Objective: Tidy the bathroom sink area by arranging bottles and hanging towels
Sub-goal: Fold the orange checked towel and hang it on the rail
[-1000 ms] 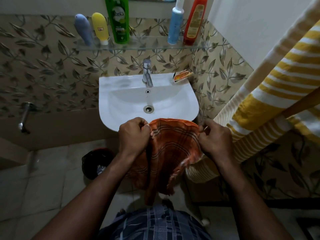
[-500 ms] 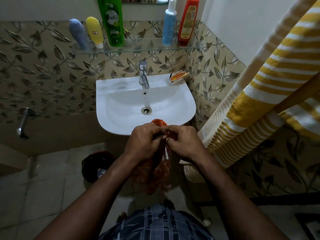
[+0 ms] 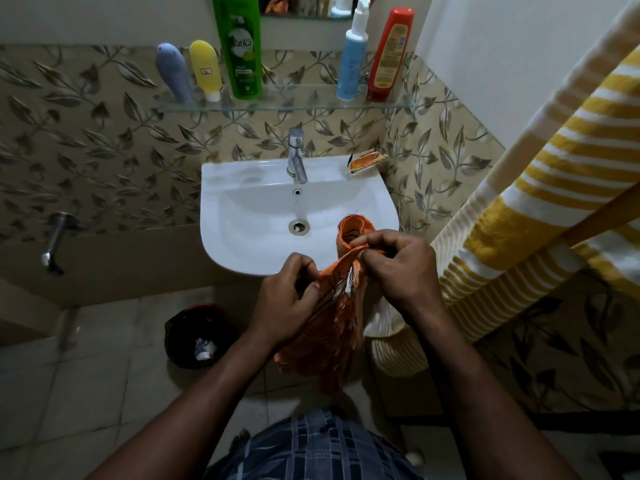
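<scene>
Both hands are on the small orange cloth (image 3: 334, 327), so the towel part of the job is the one in hand. The left hand (image 3: 287, 301) pinches a bunched edge. The right hand (image 3: 398, 271) pinches the upper part, where a rolled loop of cloth sticks up over the front right rim of the sink (image 3: 242, 216). The rest hangs down between the wrists, in front of the sink and clear of the floor. It looks like the cloth is being gathered or folded lengthwise before hanging. The next move would call for squaring the edges and finding a free rail or hook. The likely spot is to the right, where a yellow striped towel (image 3: 540, 188) is draped over what seems to be a bar. Five bottles stand in a row on the glass shelf (image 3: 287, 107), apparently already arranged. Most fingertips are buried in the folds, so the exact hold is hard to read. The striped towel covers most of its support and runs out of view. The tall green bottle (image 3: 239, 46) is cut off at the top, and the dim light blurs the bin (image 3: 197, 337) below.
</scene>
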